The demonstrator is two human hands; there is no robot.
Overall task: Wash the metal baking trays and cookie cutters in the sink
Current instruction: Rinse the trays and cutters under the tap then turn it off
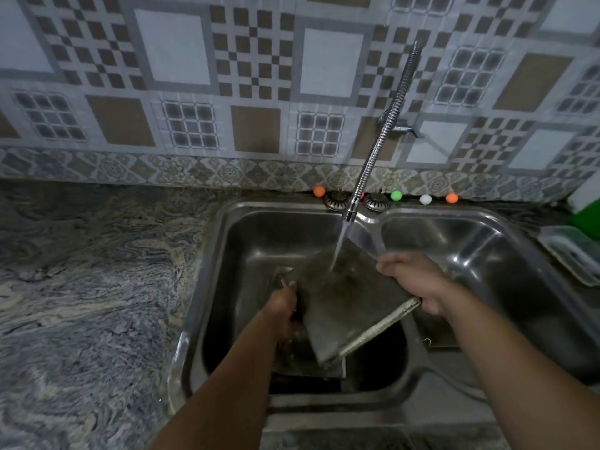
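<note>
A dull grey metal baking tray (347,303) is tilted over the left basin of the steel sink (227,254), bottom side up toward me. Water falls from the flexible faucet (350,212) onto its far end. My left hand (285,306) grips the tray's left edge. My right hand (412,277) holds its right edge and near corner. More dark metal pieces (308,362) lie under the tray in the basin, mostly hidden. No cookie cutter can be made out.
The sink's right basin (470,254) holds nothing I can see. Marbled stone counter (91,287) stretches to the left. Small coloured balls (396,195) line the wall behind the sink. A clear plastic container (574,251) and a green object (587,219) sit at the right.
</note>
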